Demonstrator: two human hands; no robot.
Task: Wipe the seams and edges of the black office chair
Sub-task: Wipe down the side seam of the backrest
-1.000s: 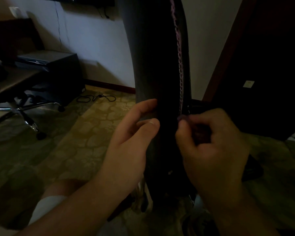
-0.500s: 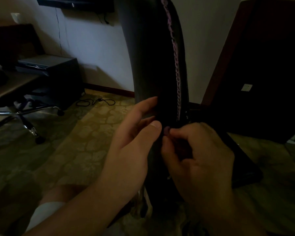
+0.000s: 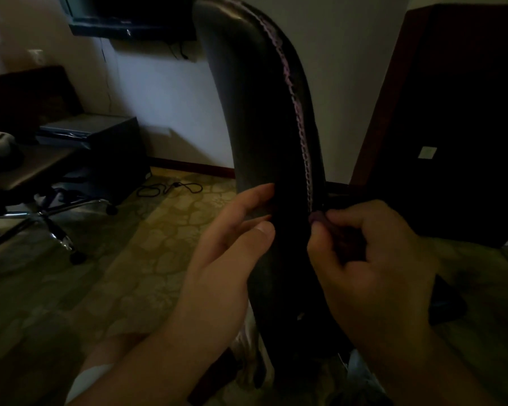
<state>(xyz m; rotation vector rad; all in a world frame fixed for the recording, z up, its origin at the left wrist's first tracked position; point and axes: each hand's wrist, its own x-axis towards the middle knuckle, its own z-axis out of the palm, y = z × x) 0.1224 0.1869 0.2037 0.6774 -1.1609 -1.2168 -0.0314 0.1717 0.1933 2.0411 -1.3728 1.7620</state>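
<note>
You're mid-seam: your right hand [image 3: 370,253] pinches a small dark wad [image 3: 316,217] against the stitched seam [image 3: 301,136] just above it, your left hand [image 3: 232,241], fingers nearly straight, steadies the chair back [image 3: 255,118]. Next, probably slide along the stitching.

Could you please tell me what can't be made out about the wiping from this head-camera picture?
- What the right hand pinches at the seam: a small dark wad, hidden by its curled fingers and dim light.
- The chair back's lower end and base: covered by both forearms and the bottom edge.
- The left hand's fingertips: behind the chair back's edge.
</note>
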